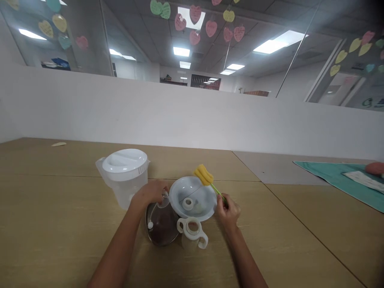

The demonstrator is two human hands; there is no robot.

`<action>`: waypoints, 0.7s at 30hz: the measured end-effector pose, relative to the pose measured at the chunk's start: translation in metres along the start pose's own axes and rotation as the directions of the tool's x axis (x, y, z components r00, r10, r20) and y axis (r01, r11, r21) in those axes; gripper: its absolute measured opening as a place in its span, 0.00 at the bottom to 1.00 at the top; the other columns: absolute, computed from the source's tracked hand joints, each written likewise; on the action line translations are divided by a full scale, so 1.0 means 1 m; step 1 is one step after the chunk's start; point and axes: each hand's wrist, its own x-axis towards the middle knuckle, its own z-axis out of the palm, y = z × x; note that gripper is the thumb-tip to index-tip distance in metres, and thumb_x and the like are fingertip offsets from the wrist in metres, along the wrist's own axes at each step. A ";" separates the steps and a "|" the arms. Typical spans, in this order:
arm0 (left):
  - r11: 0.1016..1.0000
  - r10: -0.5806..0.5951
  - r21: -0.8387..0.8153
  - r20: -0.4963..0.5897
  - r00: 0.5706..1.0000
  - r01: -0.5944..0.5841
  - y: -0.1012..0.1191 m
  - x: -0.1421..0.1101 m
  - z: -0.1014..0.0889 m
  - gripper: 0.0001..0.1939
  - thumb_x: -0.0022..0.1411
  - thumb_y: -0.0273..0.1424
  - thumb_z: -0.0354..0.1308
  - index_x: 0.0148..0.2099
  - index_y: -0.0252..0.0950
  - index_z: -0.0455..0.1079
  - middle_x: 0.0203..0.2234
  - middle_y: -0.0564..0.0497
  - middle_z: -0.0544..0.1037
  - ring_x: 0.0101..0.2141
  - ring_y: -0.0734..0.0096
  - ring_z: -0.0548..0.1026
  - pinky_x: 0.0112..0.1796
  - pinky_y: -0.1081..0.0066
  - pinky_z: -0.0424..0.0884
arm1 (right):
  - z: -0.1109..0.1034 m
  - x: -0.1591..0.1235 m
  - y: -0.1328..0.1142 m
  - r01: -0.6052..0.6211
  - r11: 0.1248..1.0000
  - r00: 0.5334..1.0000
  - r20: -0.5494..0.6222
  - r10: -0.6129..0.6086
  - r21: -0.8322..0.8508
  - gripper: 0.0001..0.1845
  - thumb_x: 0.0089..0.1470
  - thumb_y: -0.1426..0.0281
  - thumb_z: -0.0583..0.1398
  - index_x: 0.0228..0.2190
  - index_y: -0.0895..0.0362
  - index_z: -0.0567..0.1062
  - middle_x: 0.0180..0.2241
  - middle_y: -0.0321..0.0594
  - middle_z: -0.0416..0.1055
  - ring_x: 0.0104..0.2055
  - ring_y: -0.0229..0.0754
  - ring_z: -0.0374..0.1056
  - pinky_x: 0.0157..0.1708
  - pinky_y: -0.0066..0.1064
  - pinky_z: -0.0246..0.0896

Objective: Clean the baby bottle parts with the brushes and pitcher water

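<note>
My left hand point(153, 193) is closed on a small clear plastic piece point(164, 200), left of a white bowl point(177, 188). Between the fingers of my right hand point(229, 212) is the green handle of a sponge brush point(204, 175). Its yellow sponge head is raised over the bowl's far right rim. Inside the bowl lies a white ring-shaped cap point(188, 203). In front of the bowl stands a clear cup point(190, 242) with a white two-handled collar point(193, 228). Under my left hand rests a dark round dish point(163, 228), with a thin straw ending in a white weight point(150, 225).
A translucent pitcher point(127, 176) with a white lid stands to the left of the bowl. A teal cloth point(327, 170) lies at the far right, bearing a white packet point(364, 180) and a reddish item point(375, 168). A white wall point(192, 116) runs behind the table.
</note>
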 end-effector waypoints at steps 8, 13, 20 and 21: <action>0.995 -0.046 0.090 0.060 0.997 0.040 -0.003 0.021 0.022 0.20 0.33 0.24 0.64 0.35 0.35 0.72 0.34 0.46 0.77 0.36 0.56 0.74 0.35 0.67 0.68 | 0.005 -0.003 0.000 0.004 1.000 0.999 0.038 -0.005 0.020 0.14 0.56 0.64 0.52 0.25 0.59 0.71 0.14 0.32 0.62 0.16 0.32 0.57 0.21 0.23 0.52; 0.996 -0.040 0.082 0.014 0.999 0.039 -0.005 0.030 0.033 0.22 0.41 0.30 0.62 0.42 0.30 0.69 0.41 0.39 0.75 0.41 0.50 0.72 0.39 0.63 0.67 | 0.006 -0.003 0.001 0.025 1.000 0.998 0.050 -0.025 0.008 0.14 0.56 0.65 0.52 0.25 0.60 0.71 0.14 0.32 0.61 0.17 0.32 0.58 0.21 0.23 0.51; 0.997 0.055 0.056 0.035 0.998 -0.056 0.007 0.013 0.014 0.30 0.38 0.22 0.62 0.47 0.37 0.66 0.46 0.43 0.72 0.46 0.54 0.69 0.44 0.66 0.65 | 0.006 -0.002 0.003 0.005 1.000 0.999 0.051 -0.004 -0.009 0.15 0.56 0.64 0.52 0.25 0.60 0.71 0.14 0.32 0.62 0.16 0.32 0.58 0.21 0.23 0.51; 0.995 0.083 0.047 0.016 0.996 -0.084 0.011 0.010 0.013 0.26 0.42 0.21 0.59 0.47 0.37 0.66 0.46 0.44 0.72 0.47 0.56 0.69 0.46 0.66 0.64 | 0.006 -0.002 0.004 0.003 1.000 0.999 0.052 -0.003 -0.008 0.15 0.56 0.64 0.52 0.25 0.60 0.71 0.15 0.32 0.62 0.17 0.32 0.58 0.21 0.23 0.51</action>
